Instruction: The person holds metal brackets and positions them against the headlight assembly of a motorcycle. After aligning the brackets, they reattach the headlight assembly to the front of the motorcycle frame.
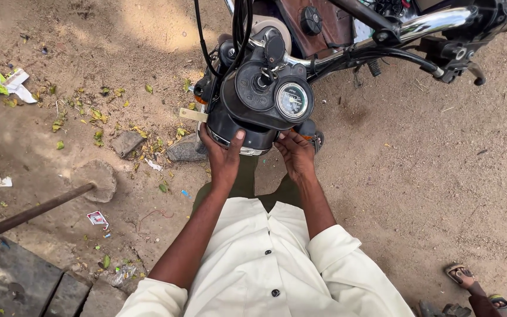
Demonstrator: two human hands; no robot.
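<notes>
A motorcycle stands in front of me with a black headlight housing (252, 111) that carries a round speedometer (292, 100) and a key switch (261, 81). My left hand (223, 154) grips the lower left rim of the headlight, thumb up on its front. Under the housing's right side, my right hand (295, 154) reaches up with its fingers curled against the underside. What those fingers touch is hidden. The chrome handlebar (435, 23) runs to the upper right, with a black lever (465, 64) at its end.
Bare dirt ground lies all around. Stones (127, 142) and dry leaves lie at the left, with paper litter (7, 82). A dark metal rod (30, 214) slants in from the left. Another person's sandalled foot (462, 275) is at the lower right.
</notes>
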